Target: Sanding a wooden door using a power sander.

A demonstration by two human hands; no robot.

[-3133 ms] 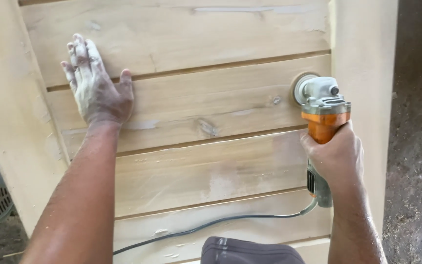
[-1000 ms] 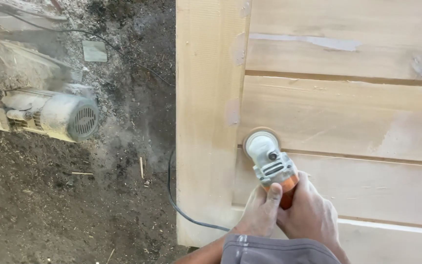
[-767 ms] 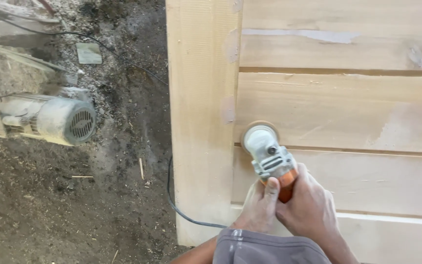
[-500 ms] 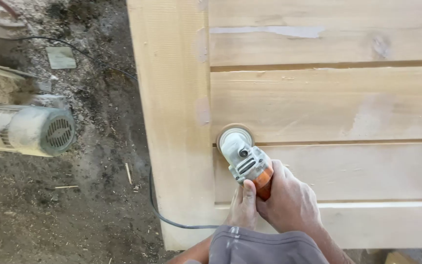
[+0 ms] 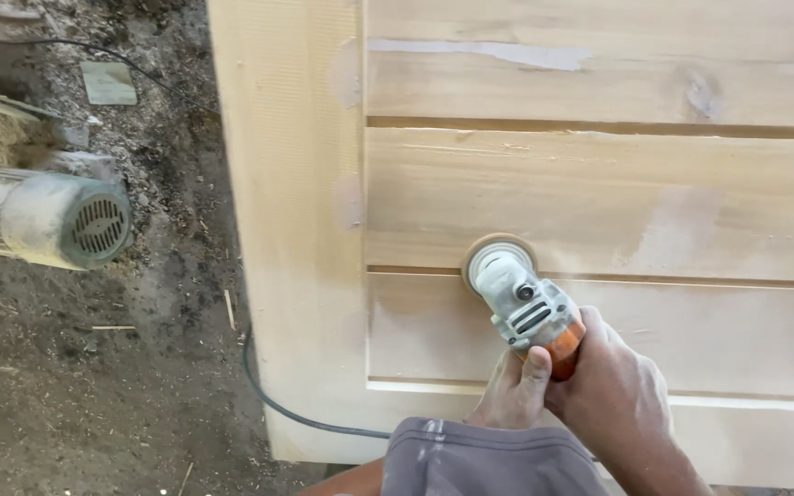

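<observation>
Head view: both hands, left (image 5: 514, 397) and right (image 5: 610, 397), clamp dusty grinder (image 5: 524, 303), round disc on pale slatted wood (image 5: 599, 197)

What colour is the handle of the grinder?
Orange, with a grey metal head on the grinder. It shows best in the head view, held by both hands.

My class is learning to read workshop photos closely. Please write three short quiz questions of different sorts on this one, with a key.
1. True or false: both hands grip the grinder.
2. The grinder's disc rests at: A) the groove between two boards, B) the motor, C) the dirt floor.
3. What trails from under the wooden panel across the floor?

Key
1. True: the left hand and right hand both hold its body.
2. A.
3. A black cable.
</observation>
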